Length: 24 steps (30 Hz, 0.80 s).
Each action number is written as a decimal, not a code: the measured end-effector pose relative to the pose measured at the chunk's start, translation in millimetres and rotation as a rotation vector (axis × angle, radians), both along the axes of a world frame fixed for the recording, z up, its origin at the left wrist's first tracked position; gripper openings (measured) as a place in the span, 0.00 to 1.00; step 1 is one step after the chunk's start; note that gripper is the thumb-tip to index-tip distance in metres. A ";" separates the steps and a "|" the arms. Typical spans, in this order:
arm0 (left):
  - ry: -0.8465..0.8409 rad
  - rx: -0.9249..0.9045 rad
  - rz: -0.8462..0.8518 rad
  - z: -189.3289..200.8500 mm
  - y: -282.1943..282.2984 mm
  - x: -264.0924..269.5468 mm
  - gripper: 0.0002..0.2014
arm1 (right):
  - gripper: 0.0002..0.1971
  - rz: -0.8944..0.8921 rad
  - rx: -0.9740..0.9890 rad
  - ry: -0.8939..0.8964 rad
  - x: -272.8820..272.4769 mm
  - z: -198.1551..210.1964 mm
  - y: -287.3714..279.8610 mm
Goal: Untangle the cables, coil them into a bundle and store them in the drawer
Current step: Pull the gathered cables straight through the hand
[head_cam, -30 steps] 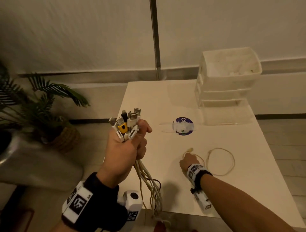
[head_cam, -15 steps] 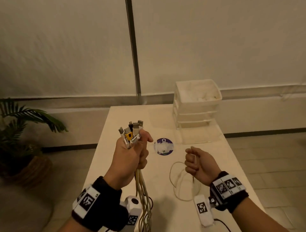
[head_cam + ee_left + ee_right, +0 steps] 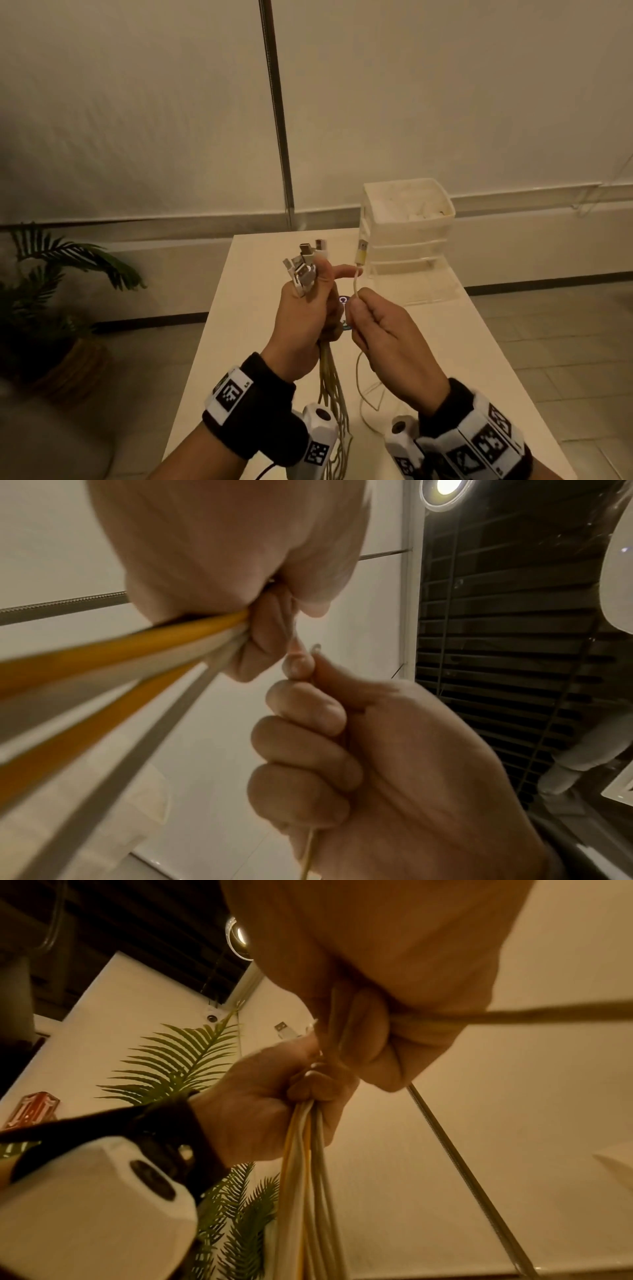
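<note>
My left hand [image 3: 308, 315] grips a bundle of cables [image 3: 330, 387] above the table, with their plugs [image 3: 305, 263] sticking up from the fist and the cords hanging down. Its index finger points right toward a single pale cable [image 3: 356, 284]. My right hand [image 3: 373, 325] pinches that cable just below its USB plug [image 3: 362, 251], and the cord trails down to the table. The left wrist view shows yellow and white cords [image 3: 113, 669] leaving my left fist, with the right hand [image 3: 359, 764] beside it. In the right wrist view the left hand [image 3: 274, 1102] clasps the bundle [image 3: 308, 1177].
A white plastic drawer unit [image 3: 407, 233] stands at the table's far right, with its lowest clear drawer [image 3: 424, 284] pulled out. A round purple sticker [image 3: 343, 300] shows between my hands on the white table [image 3: 462, 359]. A potted palm [image 3: 51, 274] stands on the floor to the left.
My right hand picked the single cable off the table, lifted it and brought its plug up next to the bundle in my left hand. My head view rose.
</note>
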<state>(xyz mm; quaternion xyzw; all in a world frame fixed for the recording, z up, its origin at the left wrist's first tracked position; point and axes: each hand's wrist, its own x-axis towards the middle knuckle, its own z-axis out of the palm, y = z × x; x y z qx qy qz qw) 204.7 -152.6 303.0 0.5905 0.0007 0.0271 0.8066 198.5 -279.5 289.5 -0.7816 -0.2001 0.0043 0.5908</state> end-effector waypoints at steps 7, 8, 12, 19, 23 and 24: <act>-0.016 0.032 0.000 -6.8 5.2 -3.6 0.24 | 0.14 0.011 -0.284 -0.146 0.7 4.2 7.7; -0.013 0.042 0.017 -7.4 5.9 -3.5 0.23 | 0.12 0.016 -0.325 -0.172 1.6 2.7 8.7; -0.055 0.133 0.086 -3.3 9.8 -6.6 0.22 | 0.12 0.062 -0.312 -0.197 4.1 -6.0 9.5; -0.170 -0.170 0.174 26.6 67.0 3.5 0.22 | 0.16 0.331 -0.161 0.152 13.3 -22.5 -22.2; -0.161 -0.044 0.260 40.8 91.9 2.7 0.24 | 0.16 0.319 -0.147 0.298 24.8 -26.0 -43.8; -0.185 0.046 0.313 41.4 97.5 2.3 0.22 | 0.16 0.285 -0.147 0.313 27.3 -25.3 -48.6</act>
